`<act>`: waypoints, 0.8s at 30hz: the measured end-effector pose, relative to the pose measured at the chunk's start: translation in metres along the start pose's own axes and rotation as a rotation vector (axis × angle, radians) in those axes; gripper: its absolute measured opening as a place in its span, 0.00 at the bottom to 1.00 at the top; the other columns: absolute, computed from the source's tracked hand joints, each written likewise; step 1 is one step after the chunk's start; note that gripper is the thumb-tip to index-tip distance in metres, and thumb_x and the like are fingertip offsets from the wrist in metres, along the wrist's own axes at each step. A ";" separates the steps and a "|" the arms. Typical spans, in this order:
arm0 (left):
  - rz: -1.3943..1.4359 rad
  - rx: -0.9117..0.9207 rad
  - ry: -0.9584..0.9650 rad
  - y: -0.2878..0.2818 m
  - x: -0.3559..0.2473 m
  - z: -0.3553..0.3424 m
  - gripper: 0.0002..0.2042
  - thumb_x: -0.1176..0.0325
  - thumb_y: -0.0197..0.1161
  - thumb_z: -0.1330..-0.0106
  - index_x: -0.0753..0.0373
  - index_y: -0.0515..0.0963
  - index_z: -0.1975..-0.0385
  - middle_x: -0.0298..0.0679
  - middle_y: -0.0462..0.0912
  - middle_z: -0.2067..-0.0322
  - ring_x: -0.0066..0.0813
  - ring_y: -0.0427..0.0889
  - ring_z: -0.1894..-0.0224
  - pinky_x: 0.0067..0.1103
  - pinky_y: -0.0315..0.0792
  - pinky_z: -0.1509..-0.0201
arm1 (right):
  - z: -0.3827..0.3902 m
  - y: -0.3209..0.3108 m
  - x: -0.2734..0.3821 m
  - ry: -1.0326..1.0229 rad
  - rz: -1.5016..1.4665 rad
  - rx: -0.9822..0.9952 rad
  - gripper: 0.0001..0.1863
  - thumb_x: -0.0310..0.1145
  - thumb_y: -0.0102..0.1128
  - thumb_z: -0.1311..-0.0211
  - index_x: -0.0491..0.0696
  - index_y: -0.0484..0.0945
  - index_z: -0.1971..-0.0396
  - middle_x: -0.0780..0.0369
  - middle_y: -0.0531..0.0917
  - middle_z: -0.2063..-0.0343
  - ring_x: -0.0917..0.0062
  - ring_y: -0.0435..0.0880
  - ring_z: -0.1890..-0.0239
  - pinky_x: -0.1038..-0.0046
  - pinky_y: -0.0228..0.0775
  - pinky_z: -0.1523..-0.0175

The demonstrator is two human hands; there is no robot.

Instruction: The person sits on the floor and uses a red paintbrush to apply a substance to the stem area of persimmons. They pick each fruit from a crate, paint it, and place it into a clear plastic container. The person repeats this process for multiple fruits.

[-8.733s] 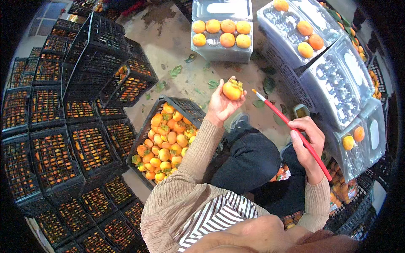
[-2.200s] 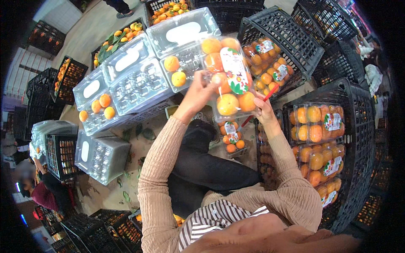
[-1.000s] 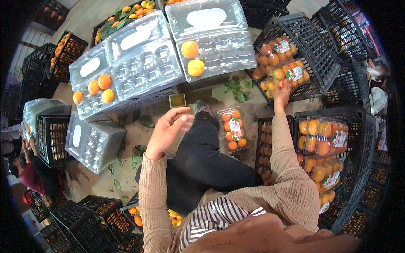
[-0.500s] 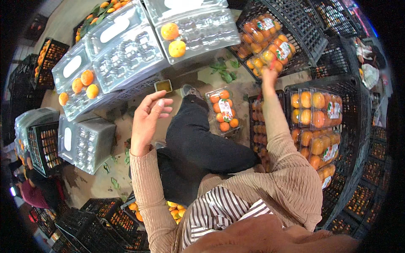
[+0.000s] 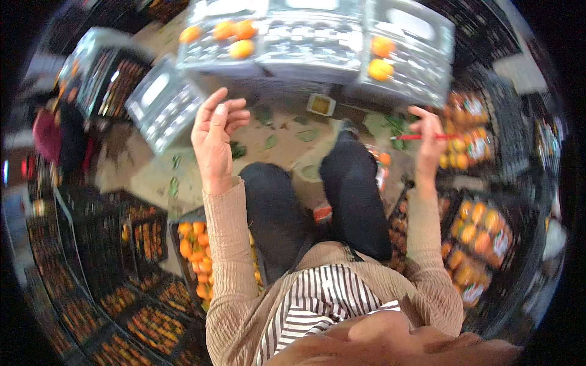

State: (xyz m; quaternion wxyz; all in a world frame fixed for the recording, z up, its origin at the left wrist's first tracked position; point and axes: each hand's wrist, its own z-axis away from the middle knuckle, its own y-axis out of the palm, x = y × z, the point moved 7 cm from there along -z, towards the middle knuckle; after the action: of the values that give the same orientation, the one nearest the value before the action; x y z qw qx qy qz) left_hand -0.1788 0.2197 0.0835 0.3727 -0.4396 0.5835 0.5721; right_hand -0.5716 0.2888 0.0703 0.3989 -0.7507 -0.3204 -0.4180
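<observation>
My left hand (image 5: 215, 143) hangs in the air with its fingers loosely spread and nothing in them. It is nearest to a stack of clear plastic clamshell packs (image 5: 162, 110). Between the fingers of my right hand (image 5: 429, 137) is a thin red pen-like stick (image 5: 412, 138), pointing left; its exact kind is blurred. Across the front stand more stacks of open clamshell packs (image 5: 311, 46). Several loose oranges (image 5: 242, 49) lie in the left stack, and two oranges (image 5: 381, 70) in the right one. Filled packs of oranges (image 5: 467, 152) sit beyond my right hand.
A black crate (image 5: 500, 213) with filled packs stands by my right arm. Left of my legs is a crate of loose oranges (image 5: 196, 259). A small square tub (image 5: 321, 105) and green leaves (image 5: 308, 135) lie on the floor. Another person (image 5: 52, 137) is at far left.
My view has swung right to left, so the stacks appear further right. My right hand has drawn back from the filled packs, and the red stick shows clearly in it. My left hand stays raised.
</observation>
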 end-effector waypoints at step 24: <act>-0.341 -1.384 -0.179 -0.404 0.040 0.345 0.13 0.71 0.50 0.34 0.69 0.69 0.53 0.42 0.76 0.61 0.24 0.78 0.69 0.20 0.75 0.64 | 0.015 0.221 0.095 0.129 -0.252 0.874 0.21 0.43 0.41 0.31 0.40 0.76 0.59 0.59 0.82 0.65 0.86 0.75 0.72 0.84 0.66 0.70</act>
State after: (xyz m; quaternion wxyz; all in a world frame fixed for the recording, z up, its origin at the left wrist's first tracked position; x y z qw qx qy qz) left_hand 0.1642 0.5761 -0.1145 0.1390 -0.6115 -0.0224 0.7786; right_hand -0.3437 0.2104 0.0756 0.6434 -0.4395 -0.5300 -0.3346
